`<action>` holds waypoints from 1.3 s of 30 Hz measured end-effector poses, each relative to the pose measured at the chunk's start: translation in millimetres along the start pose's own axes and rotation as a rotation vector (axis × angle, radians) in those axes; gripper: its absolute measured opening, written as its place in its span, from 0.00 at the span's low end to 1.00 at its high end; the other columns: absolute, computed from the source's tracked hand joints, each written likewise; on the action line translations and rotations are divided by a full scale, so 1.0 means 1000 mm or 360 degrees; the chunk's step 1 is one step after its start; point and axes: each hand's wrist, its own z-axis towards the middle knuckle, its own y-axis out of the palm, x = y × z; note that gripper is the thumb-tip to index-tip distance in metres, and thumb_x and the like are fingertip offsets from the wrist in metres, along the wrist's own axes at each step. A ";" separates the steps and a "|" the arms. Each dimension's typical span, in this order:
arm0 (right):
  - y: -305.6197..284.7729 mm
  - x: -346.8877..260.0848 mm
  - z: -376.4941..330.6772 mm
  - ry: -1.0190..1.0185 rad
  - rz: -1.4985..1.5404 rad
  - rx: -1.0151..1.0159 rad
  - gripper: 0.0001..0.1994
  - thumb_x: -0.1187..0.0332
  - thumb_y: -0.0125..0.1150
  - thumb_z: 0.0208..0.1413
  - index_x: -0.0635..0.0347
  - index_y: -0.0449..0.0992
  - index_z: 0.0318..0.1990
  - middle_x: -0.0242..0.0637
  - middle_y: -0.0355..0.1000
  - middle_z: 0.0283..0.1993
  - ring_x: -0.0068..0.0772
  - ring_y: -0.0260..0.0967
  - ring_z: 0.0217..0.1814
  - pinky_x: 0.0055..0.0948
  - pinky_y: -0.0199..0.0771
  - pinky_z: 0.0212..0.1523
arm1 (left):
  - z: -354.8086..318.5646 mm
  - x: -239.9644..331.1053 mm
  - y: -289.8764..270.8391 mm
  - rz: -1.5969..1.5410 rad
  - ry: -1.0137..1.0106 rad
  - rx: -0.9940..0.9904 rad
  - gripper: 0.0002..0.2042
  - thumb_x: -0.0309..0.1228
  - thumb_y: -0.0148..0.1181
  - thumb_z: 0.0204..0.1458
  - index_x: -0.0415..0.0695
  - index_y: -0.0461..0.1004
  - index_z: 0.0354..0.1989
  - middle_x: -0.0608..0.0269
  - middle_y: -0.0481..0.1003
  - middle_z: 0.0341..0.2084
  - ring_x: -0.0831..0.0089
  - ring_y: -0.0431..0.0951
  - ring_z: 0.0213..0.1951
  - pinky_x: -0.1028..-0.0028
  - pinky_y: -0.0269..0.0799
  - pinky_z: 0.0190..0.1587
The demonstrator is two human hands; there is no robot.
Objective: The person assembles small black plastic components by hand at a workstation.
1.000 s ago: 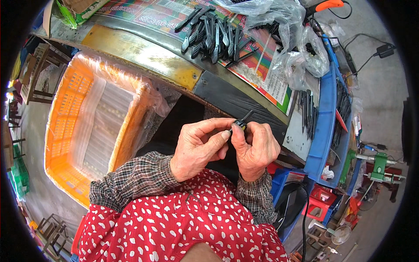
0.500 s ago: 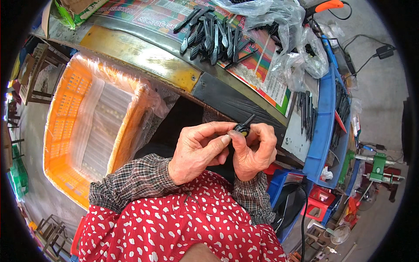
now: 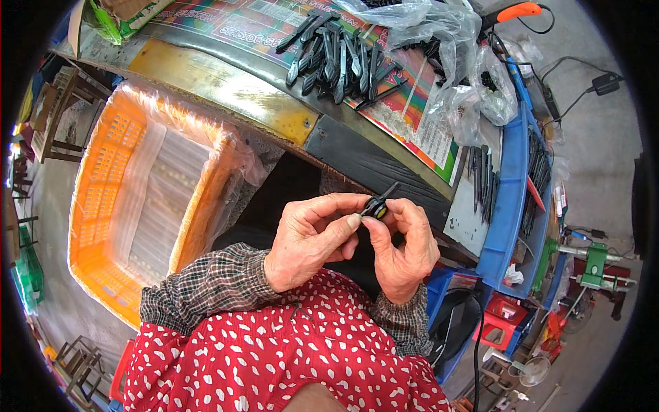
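Observation:
My left hand (image 3: 312, 233) pinches a small black plastic part (image 3: 374, 208) between thumb and forefinger, above my lap. The part has a round, yellow-green spot on its face, and a thin black stem sticks up from it to the right. On its other side, my right hand (image 3: 405, 247) has thumb and forefinger closed against the part's edge. What the curled lower fingers of either hand do is partly hidden. Beyond the hands, a heap of long black plastic pieces (image 3: 336, 58) lies on the worktable (image 3: 226, 82).
To the left stands an orange crate (image 3: 103, 213) lined with clear plastic. A blue bin (image 3: 504, 206) with thin black pieces is at the right. Clear plastic bags (image 3: 446, 41) and an orange-handled tool (image 3: 518, 11) lie at the far right. A green clamp (image 3: 596, 266) stands beyond the bin.
My right hand has shifted slightly right and down, its thumb lower on the part. More of the black part and its yellow-green spot shows. The left hand stays nearly in place.

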 end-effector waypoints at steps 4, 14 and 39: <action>-0.001 0.000 0.002 -0.0080 -0.0095 -0.0018 0.17 0.72 0.70 0.44 0.65 0.71 0.41 0.35 0.68 0.25 0.26 0.68 0.20 0.24 0.67 0.19 | -0.001 0.001 0.001 0.0021 -0.0001 0.0013 0.13 0.22 0.51 0.58 0.33 0.70 0.50 0.63 0.74 0.28 0.84 0.69 0.23 0.85 0.60 0.20; 0.003 0.000 0.002 -0.0046 -0.0132 0.0045 0.15 0.70 0.70 0.45 0.65 0.71 0.37 0.34 0.66 0.21 0.28 0.66 0.18 0.26 0.64 0.17 | -0.001 -0.002 0.000 -0.0010 0.0013 0.0041 0.12 0.21 0.51 0.58 0.36 0.71 0.50 0.63 0.73 0.27 0.83 0.69 0.22 0.84 0.59 0.19; 0.012 0.008 0.006 -0.0284 -0.0166 0.0145 0.18 0.66 0.72 0.43 0.64 0.71 0.38 0.37 0.71 0.28 0.32 0.69 0.22 0.27 0.70 0.21 | 0.003 0.002 0.000 -0.0028 0.0013 0.0023 0.12 0.24 0.51 0.58 0.35 0.71 0.50 0.62 0.74 0.30 0.83 0.69 0.23 0.85 0.59 0.20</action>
